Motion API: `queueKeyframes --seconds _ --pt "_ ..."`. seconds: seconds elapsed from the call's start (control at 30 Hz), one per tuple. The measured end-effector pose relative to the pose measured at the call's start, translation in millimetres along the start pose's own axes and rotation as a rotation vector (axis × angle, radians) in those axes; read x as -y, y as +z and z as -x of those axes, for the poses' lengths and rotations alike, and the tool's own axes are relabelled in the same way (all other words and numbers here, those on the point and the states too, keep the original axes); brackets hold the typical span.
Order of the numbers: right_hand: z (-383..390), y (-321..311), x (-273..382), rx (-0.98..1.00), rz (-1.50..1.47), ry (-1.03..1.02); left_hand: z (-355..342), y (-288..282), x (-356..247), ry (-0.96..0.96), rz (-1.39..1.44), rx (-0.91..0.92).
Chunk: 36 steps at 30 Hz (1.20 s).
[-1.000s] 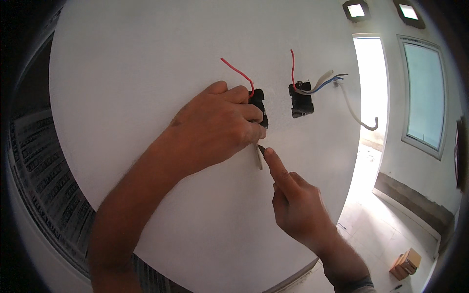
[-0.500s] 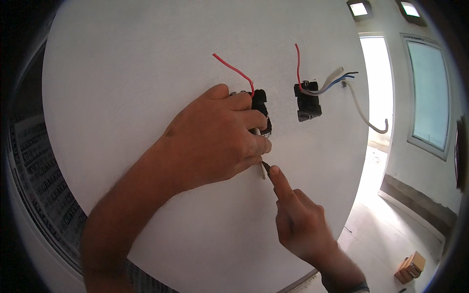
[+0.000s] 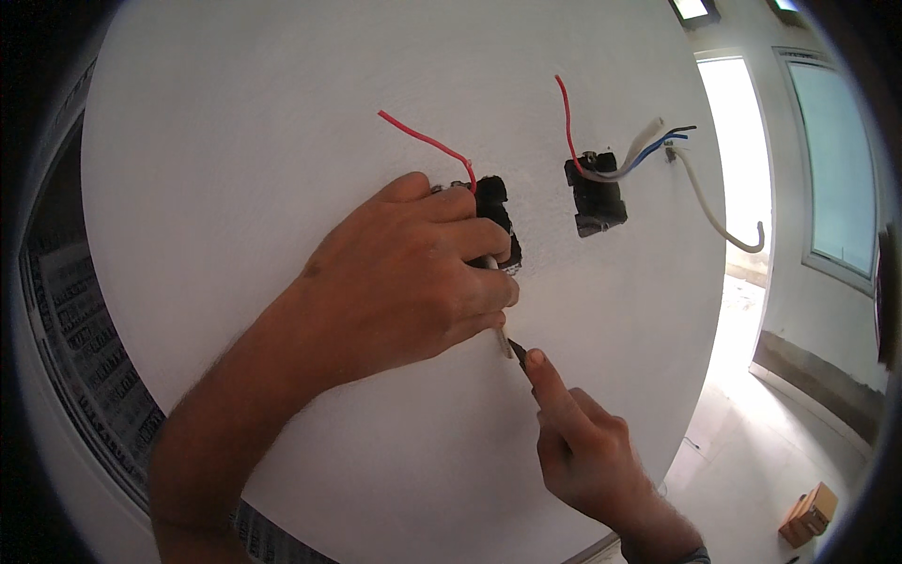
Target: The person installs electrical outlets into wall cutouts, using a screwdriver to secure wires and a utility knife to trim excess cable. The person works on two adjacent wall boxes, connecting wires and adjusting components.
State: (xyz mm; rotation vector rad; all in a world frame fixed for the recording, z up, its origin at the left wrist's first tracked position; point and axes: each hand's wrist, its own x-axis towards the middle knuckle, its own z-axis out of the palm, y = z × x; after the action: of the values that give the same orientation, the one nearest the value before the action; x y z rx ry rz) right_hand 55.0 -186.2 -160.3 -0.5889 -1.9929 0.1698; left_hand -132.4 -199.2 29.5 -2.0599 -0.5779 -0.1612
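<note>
My left hand (image 3: 404, 277) is closed around a white cable (image 3: 503, 344) that comes from a black wall box (image 3: 493, 197), and its back covers much of that box. The cable's free end pokes out below my little finger. A red wire (image 3: 423, 137) rises from the same box and bends to the left. In my right hand (image 3: 592, 442) is a knife (image 3: 518, 352) with a dark blade, index finger laid along it. Its tip meets the cable close to the free end. The knife's handle is hidden inside my fist.
Right of my hands, a second black wall box (image 3: 597, 199) has a red wire (image 3: 567, 122) and a grey-sheathed cable with blue and black wires (image 3: 662, 139). Another white cable (image 3: 709, 202) hangs from the wall's edge. Beyond are a bright doorway, a window (image 3: 829, 169) and cardboard boxes (image 3: 808, 515) on the floor.
The knife has slid down along the cable toward its free end, my right hand moving lower with it. My left hand keeps its grip. The whole view has shifted slightly.
</note>
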Motion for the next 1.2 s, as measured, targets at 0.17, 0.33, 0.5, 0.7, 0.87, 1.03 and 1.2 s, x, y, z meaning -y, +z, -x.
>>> queueKeyframes --seconds 0.17,0.33,0.5,0.7,0.87,1.03,1.2 --pt "4 3 -5 -0.022 -0.063 -0.010 -2 2 0 0.005 -0.032 -0.002" --pt "6 9 -10 -0.049 -0.083 -0.026 -3 1 0 -0.006 -0.016 0.014" --pt "7 17 -16 -0.101 -0.124 -0.061 -3 1 -1 -0.006 -0.030 0.026" --pt "8 30 -26 -0.166 -0.160 -0.108 -2 2 -1 -0.006 -0.023 0.023" --pt "10 34 -29 -0.185 -0.168 -0.134 -2 0 -3 0.003 -0.034 0.029" --pt "10 30 -27 -0.166 -0.174 -0.132 -2 1 -1 0.003 -0.022 0.027" --pt "8 28 -28 -0.163 -0.177 -0.111 -7 0 2 -0.001 0.010 0.038"
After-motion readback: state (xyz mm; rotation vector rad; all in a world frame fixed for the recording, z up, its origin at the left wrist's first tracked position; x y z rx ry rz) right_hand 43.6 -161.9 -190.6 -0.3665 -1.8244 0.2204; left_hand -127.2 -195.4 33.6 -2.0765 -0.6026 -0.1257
